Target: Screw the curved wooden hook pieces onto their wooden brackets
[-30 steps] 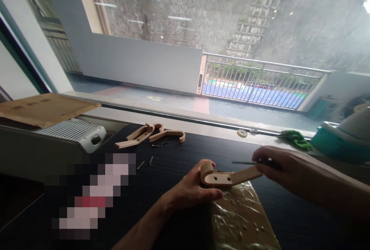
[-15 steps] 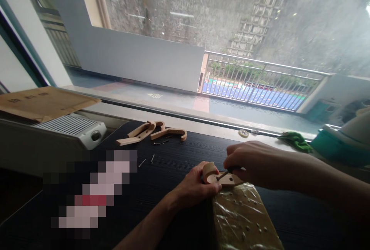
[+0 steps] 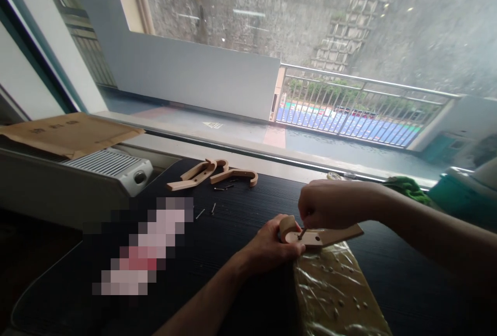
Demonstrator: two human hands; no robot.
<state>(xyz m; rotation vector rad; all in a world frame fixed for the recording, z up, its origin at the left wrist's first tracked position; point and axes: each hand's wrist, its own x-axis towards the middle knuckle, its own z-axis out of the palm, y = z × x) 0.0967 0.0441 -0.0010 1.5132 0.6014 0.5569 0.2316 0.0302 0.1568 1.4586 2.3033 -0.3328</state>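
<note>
A wooden hook piece [image 3: 334, 234] lies at the far end of a plastic-wrapped block [image 3: 336, 294] on the dark table [image 3: 240, 212]. My left hand [image 3: 272, 247] grips the curved end of the hook piece and steadies it. My right hand [image 3: 330, 204] is closed round a thin screwdriver [image 3: 301, 233], its tip standing upright in a hole of the hook piece.
Further wooden hook pieces [image 3: 209, 173] lie at the table's far side with several loose screws [image 3: 213, 207] near them. A white heater [image 3: 112, 168] under brown cardboard [image 3: 70, 131] stands left. A green cloth [image 3: 407, 187] and a teal object [image 3: 462, 199] sit right by the window.
My right hand came in from the right end of the hook piece and turned the screwdriver from lying level to standing tip-down in the hole. The left hand kept its hold.
</note>
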